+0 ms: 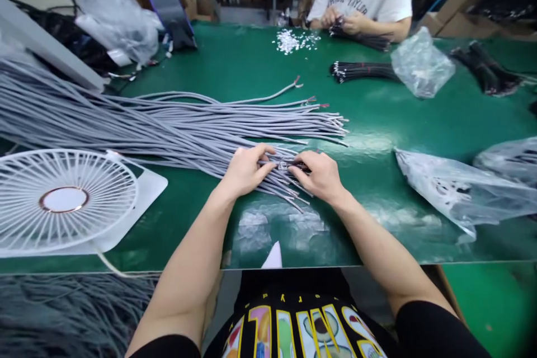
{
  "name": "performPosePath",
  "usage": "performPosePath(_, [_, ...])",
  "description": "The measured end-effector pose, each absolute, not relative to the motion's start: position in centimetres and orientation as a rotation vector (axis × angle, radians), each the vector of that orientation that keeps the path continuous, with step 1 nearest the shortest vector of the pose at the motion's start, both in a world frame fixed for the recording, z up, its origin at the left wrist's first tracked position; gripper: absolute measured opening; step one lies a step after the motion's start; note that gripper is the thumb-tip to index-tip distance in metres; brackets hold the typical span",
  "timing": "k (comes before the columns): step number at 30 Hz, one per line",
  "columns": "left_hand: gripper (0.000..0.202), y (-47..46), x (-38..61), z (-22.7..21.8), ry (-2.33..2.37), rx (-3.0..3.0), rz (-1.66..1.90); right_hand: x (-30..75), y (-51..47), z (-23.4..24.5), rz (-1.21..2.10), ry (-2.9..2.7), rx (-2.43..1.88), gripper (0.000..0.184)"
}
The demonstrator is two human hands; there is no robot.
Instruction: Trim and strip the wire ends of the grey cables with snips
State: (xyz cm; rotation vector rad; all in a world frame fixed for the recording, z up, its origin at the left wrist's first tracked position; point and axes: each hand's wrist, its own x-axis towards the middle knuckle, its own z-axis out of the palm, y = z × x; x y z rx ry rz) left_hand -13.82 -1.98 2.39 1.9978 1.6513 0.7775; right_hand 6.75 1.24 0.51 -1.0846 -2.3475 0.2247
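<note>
A wide spread of grey cables runs in from the left across the green table, their cut ends pointing right. My left hand is closed on the nearer cables a short way back from their ends, thumb and forefinger pinching. Just to its right, my right hand has its fingers curled in at the ends of the same cables, thumb towards the forefinger. Something small and dark shows at those fingertips, too small to make out. A few ends farther back show bared reddish wires.
A white fan lies at the left. Across the table a person handles dark wires. A black wire bundle, white scraps and a clear bag lie there. Another plastic bag is at the right.
</note>
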Motion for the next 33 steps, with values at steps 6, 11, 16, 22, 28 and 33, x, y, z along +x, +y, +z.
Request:
performPosePath(6, [0.023,-2.1,-13.7,2.6,1.658,2.015,0.757,6.4,1.3,0.2,0.176,-2.337,-1.082,0.015])
performPosePath(11, [0.023,-2.1,-13.7,2.5,1.654,2.028,0.764,6.0,1.2,-0.1,0.176,-2.331,-1.107,0.015])
performPosePath(16, [0.017,-2.1,-13.6,2.4,1.630,2.012,0.780,5.9,1.2,-0.2,0.241,-2.300,-1.154,0.017])
performPosePath(22, [0.013,-2.1,-13.7,2.6,1.604,1.980,0.805,6.0,1.2,0.0,0.327,-2.263,-1.136,0.017])
performPosePath(28, [0.012,-2.2,-13.6,2.8,1.624,2.000,0.784,5.8,1.1,0.0,0.353,-2.248,-1.133,0.017])
performPosePath(33, [0.009,-2.2,-13.7,2.8,1.663,2.051,0.750,5.3,1.0,-0.1,0.415,-2.195,-1.193,0.016])
